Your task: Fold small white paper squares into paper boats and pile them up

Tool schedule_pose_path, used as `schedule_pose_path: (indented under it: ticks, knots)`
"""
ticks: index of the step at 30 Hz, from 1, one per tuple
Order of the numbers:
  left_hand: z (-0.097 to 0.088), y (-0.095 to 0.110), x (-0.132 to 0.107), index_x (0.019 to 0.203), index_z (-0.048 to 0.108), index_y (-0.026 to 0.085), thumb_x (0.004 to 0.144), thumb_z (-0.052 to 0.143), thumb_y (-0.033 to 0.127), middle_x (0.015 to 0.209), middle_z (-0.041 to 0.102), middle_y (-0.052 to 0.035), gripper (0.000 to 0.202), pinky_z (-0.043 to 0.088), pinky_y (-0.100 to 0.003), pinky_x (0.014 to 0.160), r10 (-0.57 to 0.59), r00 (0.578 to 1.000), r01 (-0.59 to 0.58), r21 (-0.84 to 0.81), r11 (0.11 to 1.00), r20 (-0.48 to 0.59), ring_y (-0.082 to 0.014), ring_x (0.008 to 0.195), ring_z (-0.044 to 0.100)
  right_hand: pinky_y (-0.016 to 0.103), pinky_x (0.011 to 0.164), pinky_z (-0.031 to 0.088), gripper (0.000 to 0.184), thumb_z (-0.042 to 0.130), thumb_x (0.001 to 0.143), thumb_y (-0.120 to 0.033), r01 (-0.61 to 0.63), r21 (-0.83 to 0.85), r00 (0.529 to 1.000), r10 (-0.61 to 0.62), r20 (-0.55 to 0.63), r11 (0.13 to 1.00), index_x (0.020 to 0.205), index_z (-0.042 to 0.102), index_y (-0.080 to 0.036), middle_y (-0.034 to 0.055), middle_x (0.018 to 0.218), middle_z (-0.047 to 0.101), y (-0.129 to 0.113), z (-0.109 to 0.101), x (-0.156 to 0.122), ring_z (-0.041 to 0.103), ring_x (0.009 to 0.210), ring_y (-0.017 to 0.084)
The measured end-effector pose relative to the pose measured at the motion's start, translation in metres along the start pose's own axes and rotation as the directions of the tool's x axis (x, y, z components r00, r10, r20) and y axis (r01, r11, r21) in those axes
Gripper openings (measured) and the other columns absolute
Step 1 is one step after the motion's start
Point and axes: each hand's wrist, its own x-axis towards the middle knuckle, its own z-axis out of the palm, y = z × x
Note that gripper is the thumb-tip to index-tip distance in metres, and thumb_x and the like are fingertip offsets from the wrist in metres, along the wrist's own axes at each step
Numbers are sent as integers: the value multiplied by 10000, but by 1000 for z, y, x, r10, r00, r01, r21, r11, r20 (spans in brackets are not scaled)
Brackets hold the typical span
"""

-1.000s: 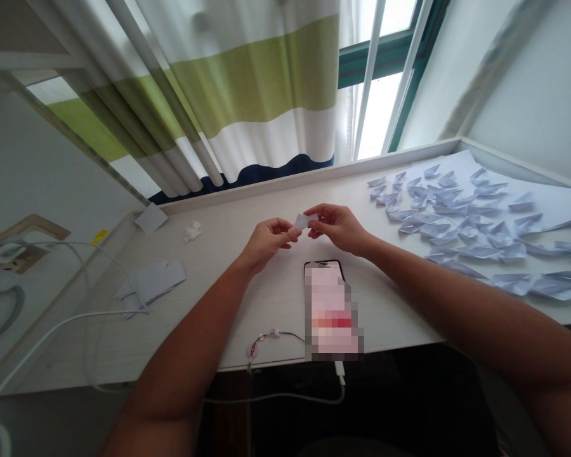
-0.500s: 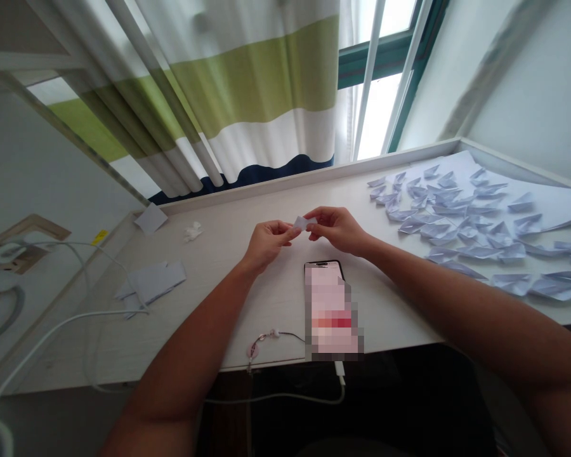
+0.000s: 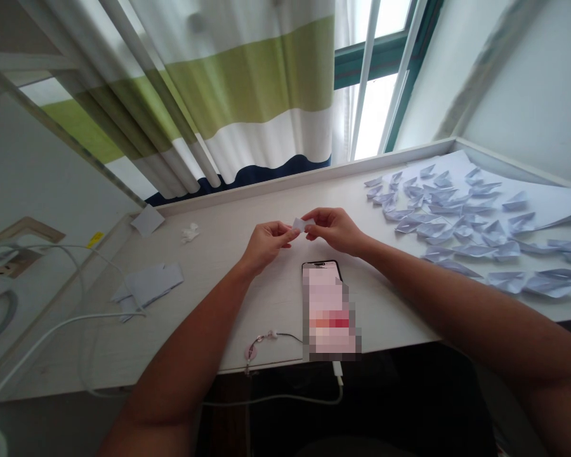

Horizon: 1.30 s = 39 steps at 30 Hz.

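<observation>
- Slip (image 3: 298, 225): a small piece of white paper, raised between the two hands above the middle of the desk (image 3: 223, 231), beyond the phone (image 3: 330, 311).
- Left hand (image 3: 268, 245): thumb and fingertips brought together on the slip's left end; the other fingers curl behind.
- Right hand (image 3: 337, 230): thumb and forefinger pinched on the right end, covering part of it; the exact folds there are too small to make out.
- Handling, as judged: very light, thin and flexible, with little slip against dry skin; stiffer wherever layers double. It should crease readily and could tear or crumple under a hard pull.
- Best hold, as judged: a light fingertip pinch at opposite ends or along a folded edge, leaving the middle free.
- Right of the hands: many folded pieces (image 3: 431, 231), pointed at their ends, spread over the desk and partly over a large sheet (image 3: 547, 193).
- Left of the hands: a stack (image 3: 157, 284) of flat papers, a crumpled white scrap (image 3: 190, 233) and, in the far corner, a single square (image 3: 147, 220).
- Near edge: the phone, with a cable (image 3: 266, 400) plugged in and a beaded strap (image 3: 251, 351) beside it.
</observation>
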Motion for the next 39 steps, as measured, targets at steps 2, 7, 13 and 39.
schedule_pose_path:
  ticks: [2, 7, 13, 39]
  knots:
    - [-1, 0, 0, 738, 804, 188, 687, 985, 580, 882, 791, -72, 435, 592, -286, 699, -6, 1000, 6, 34, 999, 12, -166, 791, 683, 360, 729, 643, 247, 853, 828, -323, -3, -19, 1000, 3, -9, 1000, 1021, 809, -175, 35, 794, 813, 0, 1, 0, 772, 712, 188]
    - [-1, -2, 0, 734, 794, 175, 723, 963, 589, 843, 793, -85, 448, 595, -312, 739, -3, 1000, 1, 64, 998, 23, -188, 806, 719, 355, 715, 624, 238, 835, 813, -291, -23, -51, 1000, 22, -20, 998, 1018, 806, -174, 29, 735, 799, 2, 2, -1, 785, 712, 206]
    - [2, -5, 2, 838, 746, 176, 638, 1031, 487, 775, 782, -48, 466, 573, -318, 753, 10, 998, -13, -49, 999, -61, -176, 749, 731, 351, 709, 620, 240, 870, 788, -311, -19, -18, 1000, 18, -8, 1000, 976, 789, -188, 30, 767, 799, 2, 1, 0, 784, 727, 207]
    - [3, -11, 4, 874, 810, 172, 763, 943, 593, 947, 800, -68, 455, 518, -313, 837, 110, 994, -108, -58, 992, 27, -165, 844, 672, 314, 577, 595, 340, 825, 915, -457, 98, -165, 994, -105, -37, 981, 1090, 628, -243, -28, 788, 722, -6, 7, -7, 727, 598, 164]
